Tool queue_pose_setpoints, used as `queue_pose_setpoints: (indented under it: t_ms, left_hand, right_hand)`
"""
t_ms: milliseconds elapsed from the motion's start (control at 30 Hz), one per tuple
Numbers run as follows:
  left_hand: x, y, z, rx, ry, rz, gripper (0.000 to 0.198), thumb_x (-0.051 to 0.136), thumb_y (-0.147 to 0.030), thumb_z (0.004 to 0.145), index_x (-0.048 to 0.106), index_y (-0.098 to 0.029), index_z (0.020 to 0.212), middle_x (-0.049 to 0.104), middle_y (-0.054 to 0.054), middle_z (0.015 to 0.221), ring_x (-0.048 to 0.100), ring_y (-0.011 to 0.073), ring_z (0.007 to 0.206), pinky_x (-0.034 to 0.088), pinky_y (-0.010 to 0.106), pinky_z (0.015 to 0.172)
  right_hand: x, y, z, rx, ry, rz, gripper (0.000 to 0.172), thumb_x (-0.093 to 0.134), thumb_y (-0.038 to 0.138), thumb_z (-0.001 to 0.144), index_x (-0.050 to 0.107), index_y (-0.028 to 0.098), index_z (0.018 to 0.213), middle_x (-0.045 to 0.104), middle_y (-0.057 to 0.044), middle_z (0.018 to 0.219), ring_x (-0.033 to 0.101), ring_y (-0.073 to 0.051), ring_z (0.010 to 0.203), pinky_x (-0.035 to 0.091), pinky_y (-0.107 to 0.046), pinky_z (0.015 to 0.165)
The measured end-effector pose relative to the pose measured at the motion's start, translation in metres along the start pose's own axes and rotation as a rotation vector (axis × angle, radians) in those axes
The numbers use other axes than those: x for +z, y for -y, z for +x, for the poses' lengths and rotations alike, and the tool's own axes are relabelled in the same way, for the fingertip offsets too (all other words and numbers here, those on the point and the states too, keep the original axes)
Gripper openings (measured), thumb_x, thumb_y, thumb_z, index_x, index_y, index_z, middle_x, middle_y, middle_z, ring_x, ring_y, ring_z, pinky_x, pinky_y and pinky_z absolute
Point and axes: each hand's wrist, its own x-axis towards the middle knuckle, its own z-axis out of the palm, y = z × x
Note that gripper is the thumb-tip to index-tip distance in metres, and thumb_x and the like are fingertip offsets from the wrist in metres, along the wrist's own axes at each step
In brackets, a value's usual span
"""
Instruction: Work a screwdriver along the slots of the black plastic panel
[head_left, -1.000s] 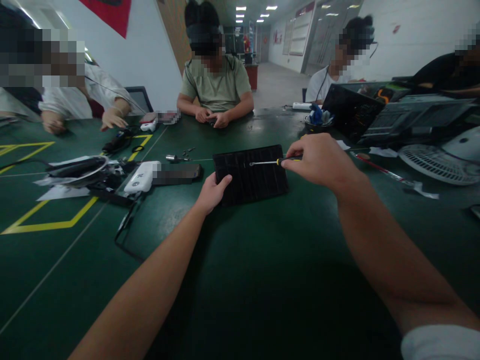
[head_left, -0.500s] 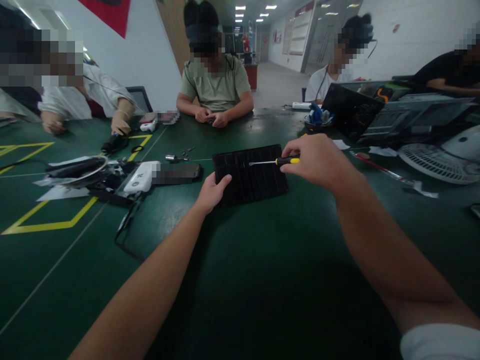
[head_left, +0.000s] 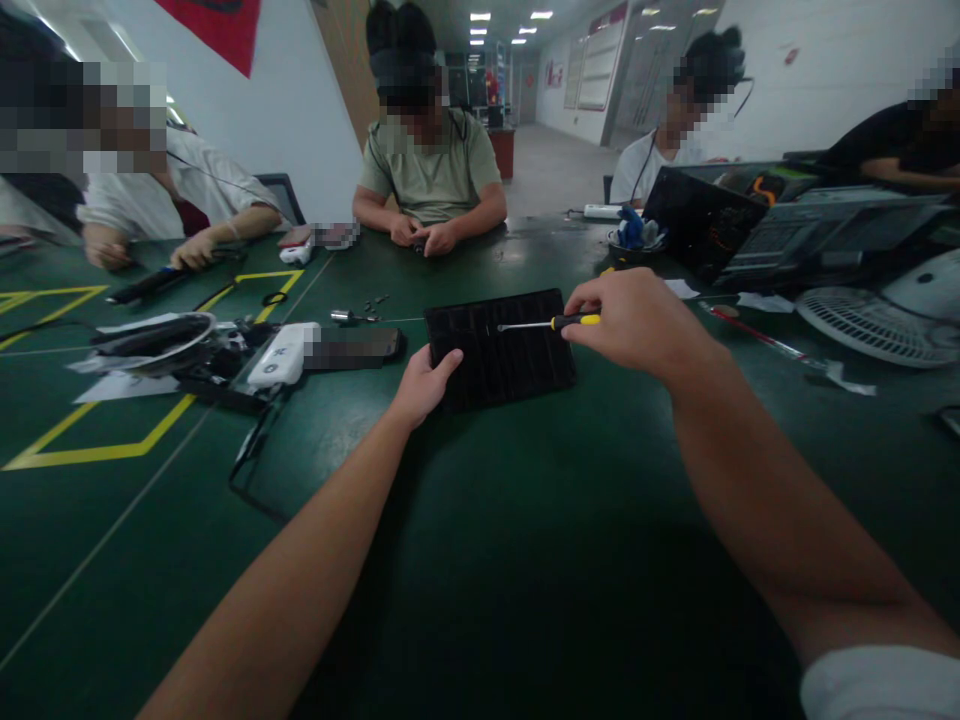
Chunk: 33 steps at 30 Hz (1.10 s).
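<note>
A flat black panel [head_left: 517,365] with ribs or slots lies slightly tilted before me over the green table. My left hand [head_left: 431,385] grips its left edge, thumb on top and the other fingers hidden beneath. In my right hand [head_left: 630,322] is a screwdriver [head_left: 525,325] with a yellow and black handle, pinched between thumb and fingers. Its metal shaft points left across the panel's upper half. Whether the tip touches the panel, I cannot tell.
Left of the panel lie a dark phone [head_left: 356,348], a white device [head_left: 283,355], small metal bits [head_left: 371,308] and a cable bundle [head_left: 165,345]. On the right are a white fan [head_left: 892,310], a red strip [head_left: 772,342] and a bowl with blue material [head_left: 637,232]. Co-workers sit around the green table [head_left: 525,560].
My hands, the panel and the screwdriver hold their positions. At the left, a co-worker's hand has moved leftward, and a long black object now lies under it.
</note>
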Motion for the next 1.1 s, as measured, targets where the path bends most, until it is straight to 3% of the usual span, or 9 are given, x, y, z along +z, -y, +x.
queue_pose_setpoints:
  t_ms: [533,833,1100]
  left_hand:
    - [0.0000,-0.0031,-0.0014,-0.011,0.006,-0.020,0.049,0.089,-0.057,0.083,0.077,-0.020,0.113,0.084,0.011,0.114,0.078,0.0352,0.116,0.062,0.058,0.111]
    - [0.0009,-0.0011,-0.0003,0.000,-0.002,-0.010,0.055,0.090,-0.061,0.080,0.076,-0.019,0.112,0.083,0.011,0.114,0.078,0.0346,0.115,0.061,0.056,0.110]
    - [-0.0002,0.0011,0.0009,-0.004,0.005,-0.019,0.054,0.090,-0.061,0.081,0.077,-0.020,0.113,0.084,0.011,0.115,0.079,0.0354,0.115,0.063,0.058,0.110]
  right_hand:
    - [-0.0016,-0.0028,0.0006,0.012,0.037,-0.022,0.026,0.074,0.043,0.099,0.092,0.025,0.106,0.085,-0.014,0.101,0.077,-0.033,0.095,0.057,-0.046,0.083]
    - [0.0035,-0.0004,0.0018,0.059,0.046,-0.033,0.022,0.085,0.039,0.089,0.089,0.026,0.107,0.083,-0.011,0.098,0.076,-0.033,0.094,0.055,-0.044,0.080]
    - [-0.0025,-0.0085,0.0013,0.013,-0.011,-0.029,0.018,0.085,0.037,0.089,0.089,0.027,0.103,0.083,-0.009,0.097,0.074,-0.031,0.093,0.053,-0.044,0.080]
